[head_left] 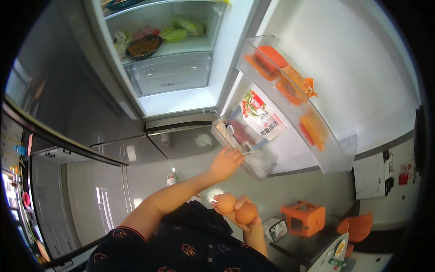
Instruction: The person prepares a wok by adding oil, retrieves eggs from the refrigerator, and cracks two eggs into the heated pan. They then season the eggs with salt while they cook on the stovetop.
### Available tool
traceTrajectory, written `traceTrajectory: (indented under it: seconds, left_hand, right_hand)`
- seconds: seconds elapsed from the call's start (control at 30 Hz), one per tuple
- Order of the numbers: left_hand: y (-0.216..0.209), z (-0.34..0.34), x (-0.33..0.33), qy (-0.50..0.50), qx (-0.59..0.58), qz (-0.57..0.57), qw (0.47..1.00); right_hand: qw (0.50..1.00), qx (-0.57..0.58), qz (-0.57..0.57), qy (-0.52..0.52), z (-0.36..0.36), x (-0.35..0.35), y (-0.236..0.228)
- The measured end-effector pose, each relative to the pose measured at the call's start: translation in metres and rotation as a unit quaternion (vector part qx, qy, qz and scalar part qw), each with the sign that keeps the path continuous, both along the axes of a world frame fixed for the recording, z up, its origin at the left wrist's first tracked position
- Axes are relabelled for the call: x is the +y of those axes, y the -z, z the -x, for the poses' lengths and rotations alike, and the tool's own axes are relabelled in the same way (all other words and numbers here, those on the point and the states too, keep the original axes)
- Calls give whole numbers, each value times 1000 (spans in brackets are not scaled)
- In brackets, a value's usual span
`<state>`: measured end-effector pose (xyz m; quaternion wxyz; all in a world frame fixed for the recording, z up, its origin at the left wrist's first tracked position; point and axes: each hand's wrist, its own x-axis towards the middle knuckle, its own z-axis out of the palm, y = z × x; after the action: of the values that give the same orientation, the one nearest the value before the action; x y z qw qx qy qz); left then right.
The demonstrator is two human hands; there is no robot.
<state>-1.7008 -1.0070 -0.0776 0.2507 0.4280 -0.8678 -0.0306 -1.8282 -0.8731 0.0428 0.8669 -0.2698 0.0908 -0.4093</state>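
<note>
My left hand (226, 162) reaches to the lower bin (268, 168) of the opened fridge door, its fingers apart at the bin's near rim, next to a clear plastic bag (248, 148). Whether the fingertips touch the bag is hard to make out. In front of my body, my right hand (247, 225) is closed round two brown eggs: one egg (226, 204) on the left, the other egg (246, 213) beside it. The same bin holds a white printed pouch (267, 119) standing upright and a bag of dark red dried food (241, 133).
An upper door bin (333, 156) holds orange packages (312, 129). Inside the fridge are green vegetables (174, 34), a dark bowl of brown food (144, 46) and a clear drawer (172, 75). An orange stool (304, 218) and a table edge (328, 254) stand at lower right.
</note>
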Motion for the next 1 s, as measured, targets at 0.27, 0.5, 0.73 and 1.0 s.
traceTrajectory:
  seconds: [0.27,0.5,0.73,1.0]
  left_hand:
    - [-36,-40,21,-18,-97,9,995]
    - [-97,-111,73,-113,-125,-31,985]
    - [-134,-184,155,-420,342,41,839]
    - [-160,-164,164,-311,179,311,880]
  right_hand:
    - [992,-36,87,-89,10,16,-27]
    - [967,-59,64,-240,-35,73,-80]
    - [918,14,76,-388,-93,72,-135]
    - [907,-4,96,-409,-111,60,-108]
